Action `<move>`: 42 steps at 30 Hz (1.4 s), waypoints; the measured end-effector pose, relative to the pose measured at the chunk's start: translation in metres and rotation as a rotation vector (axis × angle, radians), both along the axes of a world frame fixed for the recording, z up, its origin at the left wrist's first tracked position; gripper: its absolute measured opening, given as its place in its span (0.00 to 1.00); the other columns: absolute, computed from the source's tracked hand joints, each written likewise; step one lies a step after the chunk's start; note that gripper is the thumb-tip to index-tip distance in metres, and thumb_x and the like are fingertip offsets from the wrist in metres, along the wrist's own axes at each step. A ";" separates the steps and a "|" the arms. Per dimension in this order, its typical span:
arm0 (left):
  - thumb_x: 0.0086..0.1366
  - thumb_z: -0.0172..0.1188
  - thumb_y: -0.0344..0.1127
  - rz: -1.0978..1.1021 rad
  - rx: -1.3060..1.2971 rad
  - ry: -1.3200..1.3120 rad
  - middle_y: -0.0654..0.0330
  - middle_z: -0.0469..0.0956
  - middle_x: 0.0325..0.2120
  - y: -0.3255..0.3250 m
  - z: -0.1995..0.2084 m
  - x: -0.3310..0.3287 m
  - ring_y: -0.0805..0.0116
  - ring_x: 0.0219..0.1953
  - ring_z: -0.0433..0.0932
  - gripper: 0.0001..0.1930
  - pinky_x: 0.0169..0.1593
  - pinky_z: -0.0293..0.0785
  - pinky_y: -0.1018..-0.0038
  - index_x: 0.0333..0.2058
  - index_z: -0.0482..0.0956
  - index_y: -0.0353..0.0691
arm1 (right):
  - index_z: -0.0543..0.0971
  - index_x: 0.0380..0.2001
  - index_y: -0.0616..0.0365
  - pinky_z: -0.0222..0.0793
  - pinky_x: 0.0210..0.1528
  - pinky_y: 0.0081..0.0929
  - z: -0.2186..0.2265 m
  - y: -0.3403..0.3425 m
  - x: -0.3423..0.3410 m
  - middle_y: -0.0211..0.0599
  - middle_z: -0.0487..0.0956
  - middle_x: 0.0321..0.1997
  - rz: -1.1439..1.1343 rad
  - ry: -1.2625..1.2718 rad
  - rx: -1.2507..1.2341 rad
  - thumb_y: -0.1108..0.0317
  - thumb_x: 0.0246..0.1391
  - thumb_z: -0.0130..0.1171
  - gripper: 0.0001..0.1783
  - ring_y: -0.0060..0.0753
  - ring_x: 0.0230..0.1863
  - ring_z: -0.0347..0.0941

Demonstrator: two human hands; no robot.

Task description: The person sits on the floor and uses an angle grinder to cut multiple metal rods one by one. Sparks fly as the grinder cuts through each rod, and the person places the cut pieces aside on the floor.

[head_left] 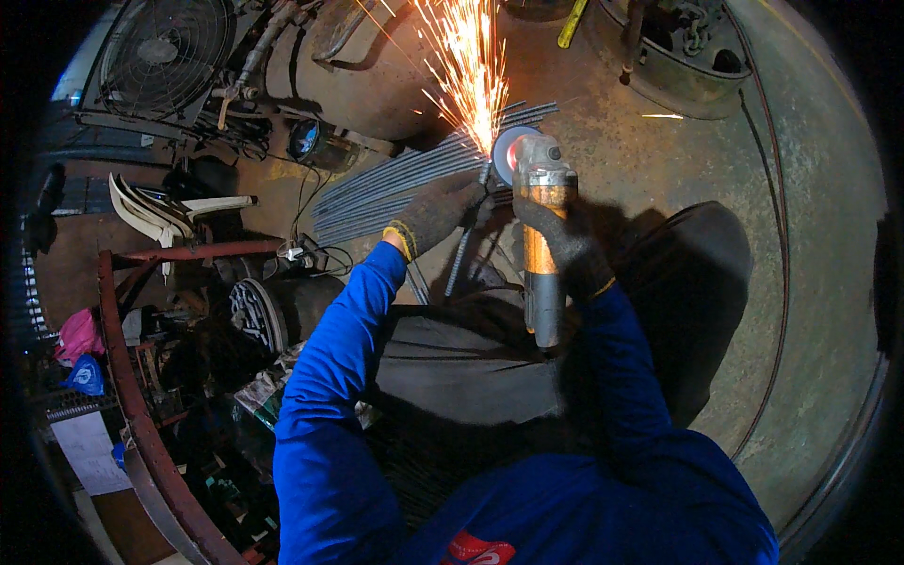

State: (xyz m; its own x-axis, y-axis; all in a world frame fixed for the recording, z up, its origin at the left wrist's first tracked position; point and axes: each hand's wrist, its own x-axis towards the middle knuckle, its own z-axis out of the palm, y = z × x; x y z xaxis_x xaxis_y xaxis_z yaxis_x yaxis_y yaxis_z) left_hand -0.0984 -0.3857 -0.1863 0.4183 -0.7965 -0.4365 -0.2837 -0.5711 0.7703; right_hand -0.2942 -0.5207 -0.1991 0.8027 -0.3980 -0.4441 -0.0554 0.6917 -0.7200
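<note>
My right hand (563, 247), in a dark glove, is wrapped round the yellow and grey body of an angle grinder (540, 259). Its round disc (507, 155) meets the far end of a ribbed steel rod (459, 259), and bright sparks (471, 75) fly away from that spot. With its fingers closed, my gloved left hand (443, 209) grips the rod just below the disc. The rod slants down toward my lap. Behind my left hand lies a bundle of similar ribbed rods (363, 198) on the floor.
A large caged fan (165, 58) stands at the far left, near a small can (315, 146). Along the left runs a red metal frame (122, 348). At the far right is a metal tub (692, 80) with chain in it. A cable (781, 235) crosses the floor on the right.
</note>
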 end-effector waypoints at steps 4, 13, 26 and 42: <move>0.75 0.53 0.45 -0.024 0.005 0.086 0.55 0.81 0.42 0.003 0.006 0.001 0.69 0.41 0.79 0.21 0.50 0.77 0.70 0.54 0.77 0.33 | 0.79 0.47 0.55 0.77 0.34 0.29 -0.003 -0.001 0.000 0.32 0.81 0.36 -0.015 0.025 -0.042 0.66 0.53 0.72 0.19 0.27 0.34 0.79; 0.75 0.49 0.46 -0.084 -0.024 0.018 0.51 0.80 0.40 0.026 0.010 0.017 0.59 0.44 0.79 0.18 0.54 0.73 0.67 0.46 0.78 0.35 | 0.78 0.47 0.55 0.77 0.34 0.29 -0.008 0.010 0.001 0.33 0.81 0.36 -0.031 -0.034 -0.039 0.67 0.54 0.71 0.18 0.28 0.33 0.79; 0.73 0.52 0.37 -0.311 -0.046 -0.333 0.50 0.79 0.47 0.011 0.008 0.016 0.53 0.43 0.80 0.14 0.49 0.78 0.67 0.51 0.78 0.37 | 0.78 0.48 0.56 0.78 0.33 0.28 -0.001 -0.002 -0.001 0.34 0.80 0.35 0.027 -0.037 0.025 0.67 0.55 0.69 0.18 0.29 0.31 0.79; 0.73 0.57 0.49 0.069 -0.025 0.118 0.61 0.81 0.41 0.001 0.004 0.004 0.74 0.40 0.77 0.22 0.46 0.77 0.73 0.54 0.77 0.37 | 0.77 0.49 0.57 0.78 0.32 0.28 0.003 -0.004 0.000 0.35 0.80 0.33 0.024 -0.044 0.025 0.68 0.57 0.67 0.17 0.29 0.30 0.80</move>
State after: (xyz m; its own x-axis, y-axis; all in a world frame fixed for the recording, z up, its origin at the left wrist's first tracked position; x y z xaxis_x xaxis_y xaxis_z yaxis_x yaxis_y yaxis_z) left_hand -0.0948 -0.3849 -0.1822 0.4196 -0.7789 -0.4661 -0.1506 -0.5661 0.8105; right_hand -0.2937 -0.5247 -0.1959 0.8309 -0.3676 -0.4177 -0.0407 0.7085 -0.7045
